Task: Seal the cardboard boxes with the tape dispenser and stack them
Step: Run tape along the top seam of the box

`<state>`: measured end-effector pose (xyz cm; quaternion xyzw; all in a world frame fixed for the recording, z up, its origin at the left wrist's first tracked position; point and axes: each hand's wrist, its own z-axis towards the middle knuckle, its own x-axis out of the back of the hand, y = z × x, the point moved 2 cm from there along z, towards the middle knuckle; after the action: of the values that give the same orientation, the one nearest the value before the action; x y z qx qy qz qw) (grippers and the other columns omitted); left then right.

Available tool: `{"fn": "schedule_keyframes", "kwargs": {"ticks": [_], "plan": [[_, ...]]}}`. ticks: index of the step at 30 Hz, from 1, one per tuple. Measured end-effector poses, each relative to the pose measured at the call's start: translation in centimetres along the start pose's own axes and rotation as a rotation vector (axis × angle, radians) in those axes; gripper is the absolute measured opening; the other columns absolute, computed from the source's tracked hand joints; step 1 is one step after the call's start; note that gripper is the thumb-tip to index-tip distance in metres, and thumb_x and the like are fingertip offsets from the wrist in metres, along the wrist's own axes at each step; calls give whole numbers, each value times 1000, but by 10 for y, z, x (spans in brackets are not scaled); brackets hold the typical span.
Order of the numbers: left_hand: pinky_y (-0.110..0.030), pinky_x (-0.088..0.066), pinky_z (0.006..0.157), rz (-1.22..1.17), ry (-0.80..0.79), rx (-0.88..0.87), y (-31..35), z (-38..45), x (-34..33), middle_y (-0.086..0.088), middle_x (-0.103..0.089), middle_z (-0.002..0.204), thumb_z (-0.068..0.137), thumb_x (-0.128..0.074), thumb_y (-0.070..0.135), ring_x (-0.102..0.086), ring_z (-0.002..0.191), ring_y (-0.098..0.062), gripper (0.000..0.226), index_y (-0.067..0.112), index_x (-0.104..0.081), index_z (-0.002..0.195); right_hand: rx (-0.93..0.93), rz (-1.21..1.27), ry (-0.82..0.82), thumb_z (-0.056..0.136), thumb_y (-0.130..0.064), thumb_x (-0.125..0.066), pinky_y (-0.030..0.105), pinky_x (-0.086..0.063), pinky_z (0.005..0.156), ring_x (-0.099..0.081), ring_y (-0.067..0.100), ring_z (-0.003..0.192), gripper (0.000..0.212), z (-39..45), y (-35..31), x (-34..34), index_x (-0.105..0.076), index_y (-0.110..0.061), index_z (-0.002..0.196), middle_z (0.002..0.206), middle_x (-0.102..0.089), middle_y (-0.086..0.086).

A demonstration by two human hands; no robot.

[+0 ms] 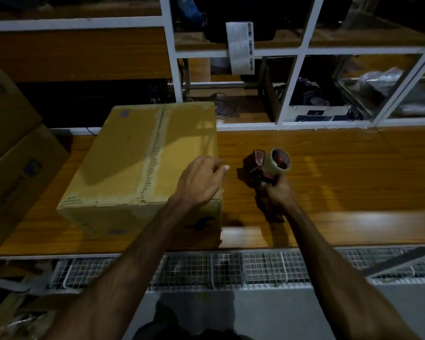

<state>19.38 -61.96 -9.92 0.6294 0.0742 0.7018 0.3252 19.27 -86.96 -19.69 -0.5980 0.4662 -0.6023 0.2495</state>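
Box (142,165) on table (341,173), stacked boxes (12,153) to its left, tape dispenser (268,170) to its right, shelving (287,94) behind.

Head cam only, looks fwd & down, close over wooden bench (329,192) w/ both forearms.

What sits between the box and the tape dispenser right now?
Head view: only the left hand, over the cardboard box's right edge; otherwise bare table up to the tape dispenser.

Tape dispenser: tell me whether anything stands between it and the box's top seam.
Nothing visible blocks it except the left hand, poised over the brown cardboard box's near right corner. The red tape dispenser, gripped by the right hand, sits just right of it.
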Motion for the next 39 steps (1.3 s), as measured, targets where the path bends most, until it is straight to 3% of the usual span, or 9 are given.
{"fn": "schedule_keyframes", "kwargs": {"ticks": [3,6,10,14,19,27,32,35,39], "plan": [[-27,-44,66,-119,197,122,13,-1,7,4,-76,94,107,-53,46,-62,78,-7,38,19,-80,109,71,74,150,100,-16,-70,36,-55,84,-65,18,112,46,-16,-23,-4,-55,-20,143,128,-67,-4],[-32,-42,56,-386,281,277,20,8,9,-5,-63,63,103,-55,56,-55,55,-16,58,7,-70,77,191,134,211,100,-11,-68,41,-61,81,-69,3,96,33,-36,-48,-5,-57,-29,126,112,-65,-23],[-41,-59,60,-818,157,459,32,20,15,-10,-74,68,94,-64,67,-70,60,-26,67,3,-75,78,330,117,317,98,-7,-66,34,-58,73,-66,-4,89,33,-59,-77,-11,-57,-31,119,105,-63,-29],[-36,-56,66,-1007,-25,519,36,16,19,-15,-73,72,92,-62,70,-70,66,-27,72,0,-74,83,334,120,348,96,-1,-64,19,-51,76,-64,-11,95,38,-68,-91,-21,-60,-26,124,107,-65,-27],[-37,-53,66,-1203,-68,459,14,3,30,-9,-65,68,96,-70,52,-67,68,-25,49,4,-70,85,336,124,389,96,-1,-64,3,-42,71,-58,-21,93,37,-78,-108,-32,-60,-23,126,104,-61,-32],[-36,-58,74,-1535,-249,398,-27,-18,62,-12,-72,95,105,-60,17,-70,83,-25,20,0,-70,108,389,150,450,96,0,-62,15,-47,82,-62,2,110,40,-87,-148,-59,-60,-23,129,108,-63,-29],[-44,-57,81,-1761,-372,406,-56,-34,85,-18,-69,105,100,-48,8,-69,91,-33,23,0,-67,112,422,92,478,95,4,-59,38,-56,94,-64,14,116,41,-97,-172,-81,-60,-20,128,121,-70,-7],[-47,-54,82,-1826,-382,449,-75,-43,102,-21,-67,107,87,-51,15,-67,91,-37,30,0,-69,105,457,44,476,95,3,-60,46,-57,93,-64,13,113,38,-104,-184,-94,-60,-21,124,117,-68,-9],[-42,-57,77,-1720,-340,542,-93,-52,117,-14,-69,94,95,-68,35,-69,81,-29,30,6,-69,88,512,-9,471,95,-4,-63,54,-57,94,-63,17,115,35,-113,-196,-112,-58,-27,121,119,-68,-7]]}}
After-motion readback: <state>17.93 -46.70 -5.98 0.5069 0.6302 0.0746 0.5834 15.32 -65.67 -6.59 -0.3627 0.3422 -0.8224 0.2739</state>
